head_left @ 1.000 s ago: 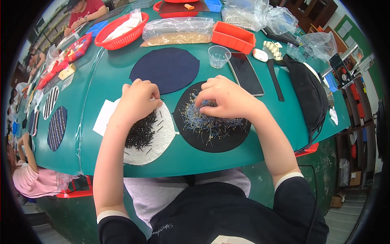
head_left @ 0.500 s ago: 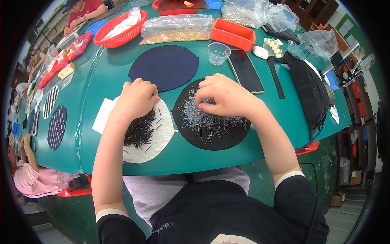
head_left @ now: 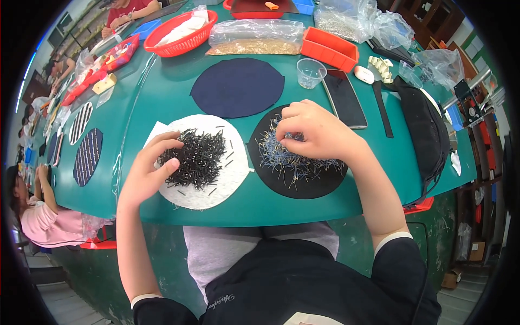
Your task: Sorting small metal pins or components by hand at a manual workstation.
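Silvery pins (head_left: 295, 162) lie in a loose tangle on the black felt disc (head_left: 319, 187), pale shafts easy to pick out against the dark. Right hand (head_left: 317, 130) sits over the disc's far edge, fingers bunched and pinching at a few. Left of that disc, the left hand (head_left: 149, 170) curls, fingers half-spread, on black pins (head_left: 197, 157) heaped on a white disc (head_left: 230, 181), likely kept separate. Beyond the black disc: navy disc (head_left: 237, 86), clear cup (head_left: 311, 72), green counter (head_left: 157, 103).
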